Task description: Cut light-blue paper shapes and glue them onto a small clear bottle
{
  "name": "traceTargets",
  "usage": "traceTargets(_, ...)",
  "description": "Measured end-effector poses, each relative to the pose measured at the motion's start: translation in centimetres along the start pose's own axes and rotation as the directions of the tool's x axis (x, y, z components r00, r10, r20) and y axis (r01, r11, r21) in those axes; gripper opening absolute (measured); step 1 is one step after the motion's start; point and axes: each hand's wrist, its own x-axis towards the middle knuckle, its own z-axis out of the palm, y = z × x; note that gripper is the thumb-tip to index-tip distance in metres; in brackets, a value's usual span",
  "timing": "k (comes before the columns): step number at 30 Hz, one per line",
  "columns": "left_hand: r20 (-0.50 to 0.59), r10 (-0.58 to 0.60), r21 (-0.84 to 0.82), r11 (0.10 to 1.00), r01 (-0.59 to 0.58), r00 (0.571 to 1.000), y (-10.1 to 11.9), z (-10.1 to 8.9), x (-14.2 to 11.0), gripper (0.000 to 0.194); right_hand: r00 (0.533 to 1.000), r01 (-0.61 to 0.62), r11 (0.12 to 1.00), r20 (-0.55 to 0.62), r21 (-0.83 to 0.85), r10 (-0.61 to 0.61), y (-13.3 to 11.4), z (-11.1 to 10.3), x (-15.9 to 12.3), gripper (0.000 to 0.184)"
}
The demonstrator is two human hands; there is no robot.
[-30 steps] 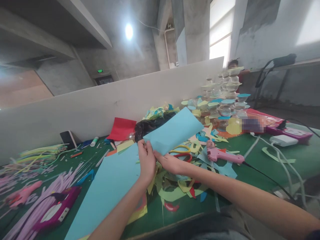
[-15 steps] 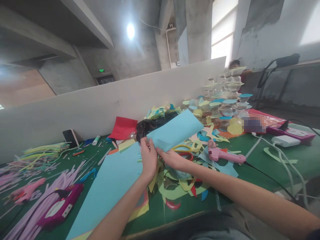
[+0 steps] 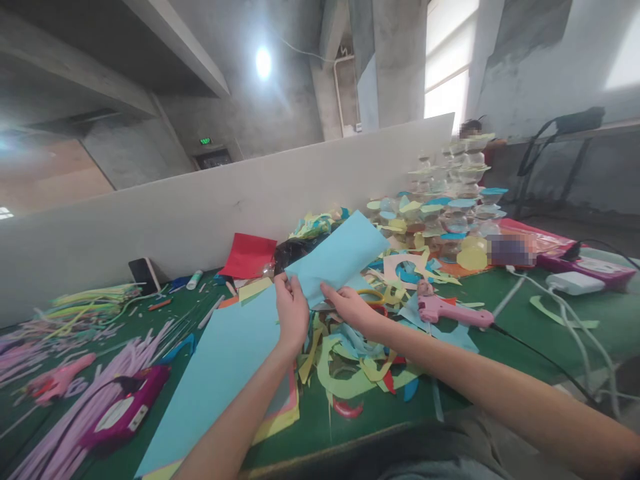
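Note:
A strip of light blue paper [image 3: 343,257], seemingly folded, is held up in front of me, slanting up to the right. My left hand [image 3: 293,307] pinches its near left end. Along its lower edge, my right hand [image 3: 350,308] grips it with thumb and fingers. Below and left of the hands lies a stack of large paper sheets with a light blue sheet [image 3: 225,373] on top. Beneath my right hand are cut paper scraps [image 3: 345,370] and scissors with red and yellow handles [image 3: 373,298], partly hidden.
A pink glue gun [image 3: 453,311] lies to the right, near a white power adapter [image 3: 575,281] with cables. Clear cups with paper discs [image 3: 457,220] are stacked behind. On the left are lilac pipe cleaners [image 3: 117,380], a magenta box [image 3: 127,407] and a phone [image 3: 144,277]. A person sits behind the cups.
The blue strip has shifted left and tilted more steeply upward. My right hand has moved a little right and up along its lower edge, while my left hand has shifted slightly left.

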Motion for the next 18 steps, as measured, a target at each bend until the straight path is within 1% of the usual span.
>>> traceTargets(3,-0.002,0.003,-0.008,1.0,-0.003,1.0,0.0,0.0,0.2,0.015,0.997,-0.077,0.997,-0.022,0.013,0.077,-0.1,0.1,0.1,0.046)
traceTargets(5,-0.015,0.001,0.007,1.0,0.0,1.0,-0.1,-0.1,0.4,0.015,0.995,-0.092,0.994,-0.025,0.055,0.093,-0.5,-0.1,0.3,0.044)
traceTargets(7,-0.022,-0.017,0.016,1.0,0.017,1.0,-0.3,-0.4,0.7,0.017,0.995,-0.093,0.989,-0.036,0.115,0.098,-0.8,-0.8,0.7,0.042)
traceTargets(9,-0.029,-0.034,0.028,0.999,0.035,0.999,-0.7,-0.8,1.1,0.017,0.992,-0.093,0.981,-0.066,0.172,0.106,-1.1,-1.9,1.5,0.04)
traceTargets(12,-0.052,-0.037,0.057,0.998,0.04,0.998,-1.1,-1.2,1.6,0.016,0.979,-0.072,0.97,-0.168,0.233,0.113,-1.3,-3.8,2.9,0.038)
traceTargets(15,-0.061,-0.046,0.073,0.996,0.05,0.997,-1.4,-1.4,1.9,0.016,0.968,0.012,0.959,-0.243,0.282,0.06,-1.5,-5.5,4.0,0.036)
traceTargets(18,-0.062,-0.046,0.086,0.995,0.052,0.997,-1.7,-1.6,2.2,0.012,0.961,0.098,0.94,-0.278,0.326,-0.004,-1.8,-6.7,4.4,0.037)
